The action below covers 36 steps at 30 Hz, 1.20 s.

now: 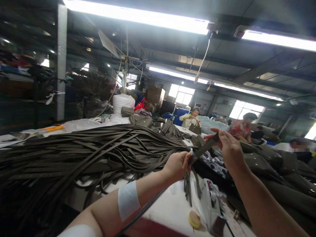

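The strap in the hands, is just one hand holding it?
No, both the left hand and the right hand pinch the dark strap, which stretches between them above the white table.

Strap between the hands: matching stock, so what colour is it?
Dark olive-brown strap, seen in the head view.

Left hand [176,164] pinching lower end of dark strap [202,149], right hand [228,148] gripping upper end, strap held taut and slanted between them above white surface [170,207]. Big heap of dark straps [86,151] piled left. Round yellowish pad [194,220] near surface edge. White bandage [127,199] on left forearm. Seated person [191,119] working behind.
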Tool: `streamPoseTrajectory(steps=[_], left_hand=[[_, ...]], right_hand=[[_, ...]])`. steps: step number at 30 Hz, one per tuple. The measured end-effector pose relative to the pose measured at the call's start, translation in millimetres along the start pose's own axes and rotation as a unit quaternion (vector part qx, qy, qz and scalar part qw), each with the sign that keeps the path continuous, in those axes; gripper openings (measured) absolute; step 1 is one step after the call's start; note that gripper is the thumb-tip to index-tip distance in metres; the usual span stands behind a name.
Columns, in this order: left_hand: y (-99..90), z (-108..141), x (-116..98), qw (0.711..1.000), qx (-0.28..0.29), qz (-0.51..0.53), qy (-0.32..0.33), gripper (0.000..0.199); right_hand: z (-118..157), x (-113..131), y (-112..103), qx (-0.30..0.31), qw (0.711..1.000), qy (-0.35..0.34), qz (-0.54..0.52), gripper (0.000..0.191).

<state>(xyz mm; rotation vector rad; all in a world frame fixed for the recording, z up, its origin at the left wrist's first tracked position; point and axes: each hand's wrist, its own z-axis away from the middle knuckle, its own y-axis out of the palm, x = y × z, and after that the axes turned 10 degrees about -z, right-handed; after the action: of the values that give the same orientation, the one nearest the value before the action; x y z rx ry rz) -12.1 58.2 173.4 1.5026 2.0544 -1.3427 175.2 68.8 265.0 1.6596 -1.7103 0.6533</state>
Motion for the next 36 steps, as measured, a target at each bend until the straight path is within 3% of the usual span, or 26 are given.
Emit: streamPoseTrajectory(steps=[10, 16, 25, 28, 32, 36], left_hand=[[3.1, -1.6, 4.9, 0.997, -0.021, 0.057, -0.038, 0.051], [0.5, -0.3, 9.4, 0.992, -0.028, 0.099, -0.071, 0.048], [-1.7, -9.7, 38.6, 0.993, -0.084, 0.044, -0.069, 0.060], [-4.7, -7.4, 43.6, 0.992, -0.070, 0.048, -0.092, 0.072], [-6.8, -2.3, 47.1, 0.994, -0.008, 0.016, -0.111, 0.057], [-2.2, -0.6, 49.9, 0.980, 0.074, 0.144, -0.118, 0.050]], right_hand=[[14.2, -12.5, 9.5, 0.022, 0.995, 0.091, -0.042, 0.051], [20.3, -22.6, 7.6, 0.026, 0.992, 0.112, -0.046, 0.048], [13.9, -15.9, 3.0, 0.020, 0.992, 0.120, -0.009, 0.049], [12.1, -15.9, -0.6, 0.025, 0.992, 0.128, 0.003, 0.049], [14.5, -19.2, -0.5, 0.029, 0.989, 0.144, 0.008, 0.049], [16.9, -21.0, 1.7, 0.035, 0.989, 0.146, 0.017, 0.050]])
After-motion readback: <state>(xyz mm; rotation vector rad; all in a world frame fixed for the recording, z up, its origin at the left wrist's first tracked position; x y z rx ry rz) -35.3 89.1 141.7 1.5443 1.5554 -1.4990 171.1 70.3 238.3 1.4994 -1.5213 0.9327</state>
